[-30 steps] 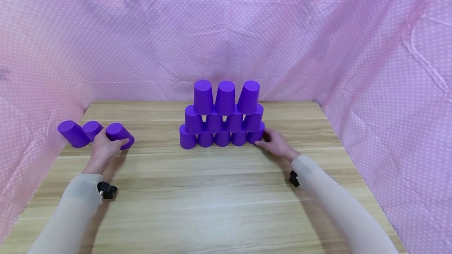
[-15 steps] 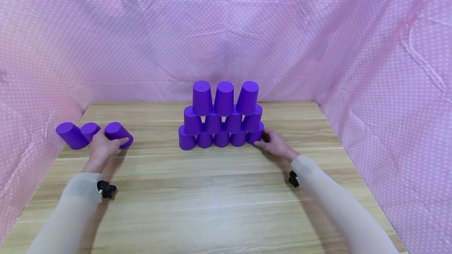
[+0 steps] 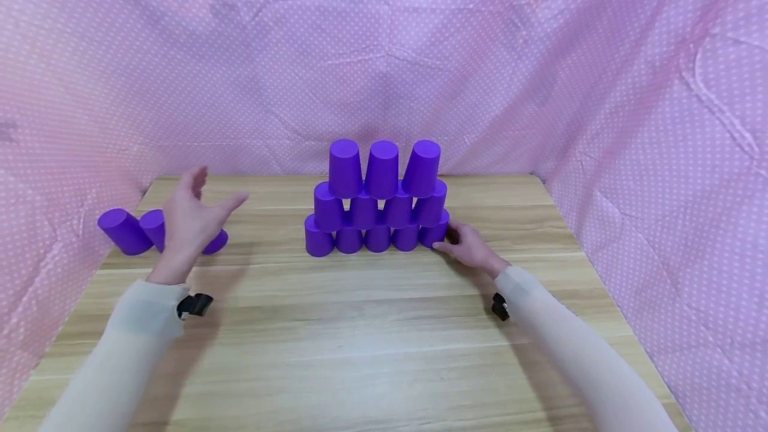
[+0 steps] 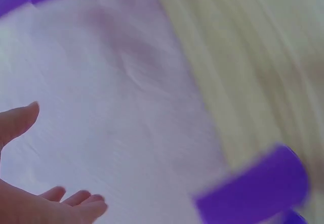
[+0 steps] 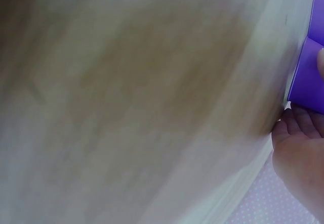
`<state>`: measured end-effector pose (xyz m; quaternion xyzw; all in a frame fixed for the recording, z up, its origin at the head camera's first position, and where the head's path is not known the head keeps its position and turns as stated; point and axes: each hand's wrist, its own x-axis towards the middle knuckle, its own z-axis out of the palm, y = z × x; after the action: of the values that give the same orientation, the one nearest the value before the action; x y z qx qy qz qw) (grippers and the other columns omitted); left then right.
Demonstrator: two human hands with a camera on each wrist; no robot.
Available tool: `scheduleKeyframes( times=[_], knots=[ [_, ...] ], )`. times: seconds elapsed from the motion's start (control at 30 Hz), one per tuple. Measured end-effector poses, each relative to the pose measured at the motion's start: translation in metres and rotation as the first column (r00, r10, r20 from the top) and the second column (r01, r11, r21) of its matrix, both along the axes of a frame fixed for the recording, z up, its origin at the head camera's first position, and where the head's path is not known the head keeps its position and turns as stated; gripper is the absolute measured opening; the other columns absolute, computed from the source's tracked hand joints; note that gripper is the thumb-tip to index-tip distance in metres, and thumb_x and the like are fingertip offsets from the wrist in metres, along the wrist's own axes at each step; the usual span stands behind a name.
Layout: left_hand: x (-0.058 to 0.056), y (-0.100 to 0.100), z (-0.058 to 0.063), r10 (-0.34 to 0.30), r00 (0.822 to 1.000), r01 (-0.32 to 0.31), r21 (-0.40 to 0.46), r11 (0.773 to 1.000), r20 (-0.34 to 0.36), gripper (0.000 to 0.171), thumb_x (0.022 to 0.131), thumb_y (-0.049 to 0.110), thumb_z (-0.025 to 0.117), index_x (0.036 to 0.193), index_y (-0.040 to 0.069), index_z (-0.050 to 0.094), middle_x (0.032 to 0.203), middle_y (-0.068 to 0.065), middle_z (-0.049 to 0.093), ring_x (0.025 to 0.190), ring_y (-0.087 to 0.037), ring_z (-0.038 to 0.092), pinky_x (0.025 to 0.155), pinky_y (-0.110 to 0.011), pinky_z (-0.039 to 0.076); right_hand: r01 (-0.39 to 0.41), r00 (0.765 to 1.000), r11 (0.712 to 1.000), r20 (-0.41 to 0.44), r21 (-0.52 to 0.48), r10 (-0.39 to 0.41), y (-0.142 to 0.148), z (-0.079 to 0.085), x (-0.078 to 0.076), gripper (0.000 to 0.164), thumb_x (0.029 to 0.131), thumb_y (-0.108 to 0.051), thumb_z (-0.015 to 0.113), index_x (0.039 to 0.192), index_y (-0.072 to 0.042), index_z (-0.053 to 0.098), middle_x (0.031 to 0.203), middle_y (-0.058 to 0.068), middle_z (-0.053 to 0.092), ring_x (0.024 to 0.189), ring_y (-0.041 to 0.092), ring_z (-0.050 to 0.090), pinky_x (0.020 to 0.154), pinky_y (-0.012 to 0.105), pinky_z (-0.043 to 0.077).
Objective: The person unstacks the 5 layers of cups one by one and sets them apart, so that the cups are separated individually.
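Several purple cups stand upside down in three tiers at mid-table, with three top cups, the middle one (image 3: 382, 172) between two others. My right hand (image 3: 471, 247) holds the bottom row's right end cup (image 3: 433, 231), thumb in front and fingers behind; in the right wrist view, that cup (image 5: 308, 82) sits between thumb and fingers. My left hand (image 3: 191, 222) is raised over the left cups, fingers and thumb spread, holding nothing. Below it one cup (image 3: 217, 242) is mostly hidden; the middle cup (image 3: 153, 227) is partly covered, and the leftmost cup (image 3: 125, 233) shows fully.
The wooden table (image 3: 360, 352) reaches a pink dotted curtain (image 3: 384, 52) at the back and sides. A small black camera is strapped at each wrist. The left wrist view is blurred, with a purple cup (image 4: 253, 188) at its lower right.
My left hand has let go of the right cup of the left group and lifted up and away, its fingers spreading. My right hand and the stacked cups stay as they were.
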<state>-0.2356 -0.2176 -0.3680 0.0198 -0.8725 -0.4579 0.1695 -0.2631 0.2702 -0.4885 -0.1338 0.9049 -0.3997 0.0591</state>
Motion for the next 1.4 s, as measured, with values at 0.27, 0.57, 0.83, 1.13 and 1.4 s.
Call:
scheduleKeyframes(
  times=[0.27,0.57,0.83,1.13,1.4],
  knots=[
    [0.001,0.069,0.022,-0.2,0.977,0.204,0.056,0.977,-0.072,0.085,0.073,0.024,0.085,0.141,-0.001,0.041,0.139,-0.017,0.046,0.127,-0.031,0.042,0.105,-0.038,0.035,-0.005,1.0,1.0,0.001,-0.014,0.005,0.001,0.0,0.0,0.051,0.088,-0.02,0.071,0.131,0.0,0.051,0.126,0.019,0.058,0.12,0.032,0.05,0.103,0.043,0.037],
    [-0.008,0.113,0.028,-0.308,0.945,0.318,0.084,0.944,-0.112,0.081,0.072,0.023,0.086,0.138,0.0,0.044,0.134,-0.014,0.051,0.12,-0.028,0.048,0.102,-0.038,0.039,-0.001,1.0,1.0,0.001,0.0,0.001,0.001,0.001,0.0,0.053,0.088,-0.021,0.071,0.132,0.0,0.051,0.126,0.02,0.057,0.12,0.033,0.05,0.103,0.044,0.037],
    [-0.017,0.132,0.028,-0.331,0.935,0.341,0.061,0.938,-0.13,0.078,0.071,0.022,0.086,0.135,-0.001,0.047,0.129,-0.016,0.054,0.115,-0.03,0.053,0.099,-0.038,0.042,-0.014,1.0,1.0,-0.014,-0.007,0.014,0.0,0.001,0.001,0.054,0.089,-0.02,0.071,0.133,0.002,0.049,0.125,0.021,0.057,0.12,0.034,0.05,0.103,0.046,0.037],
    [-0.022,0.14,0.027,-0.358,0.921,0.369,0.05,0.928,-0.154,0.072,0.072,0.02,0.086,0.132,0.001,0.051,0.119,-0.014,0.06,0.106,-0.028,0.058,0.093,-0.037,0.046,-0.01,1.0,1.0,-0.005,-0.024,0.01,0.0,-0.001,0.0,0.053,0.088,-0.02,0.071,0.133,-0.002,0.051,0.124,0.017,0.059,0.119,0.029,0.051,0.103,0.042,0.037],
    [-0.025,0.143,0.026,-0.364,0.919,0.378,0.074,0.923,-0.152,0.064,0.074,0.019,0.084,0.126,0.0,0.054,0.113,-0.016,0.063,0.102,-0.028,0.061,0.091,-0.039,0.048,-0.002,1.0,1.0,-0.006,-0.013,0.002,-0.001,0.0,0.002,0.054,0.088,-0.021,0.071,0.133,-0.001,0.05,0.126,0.019,0.058,0.119,0.032,0.051,0.103,0.045,0.037]
  ],
)
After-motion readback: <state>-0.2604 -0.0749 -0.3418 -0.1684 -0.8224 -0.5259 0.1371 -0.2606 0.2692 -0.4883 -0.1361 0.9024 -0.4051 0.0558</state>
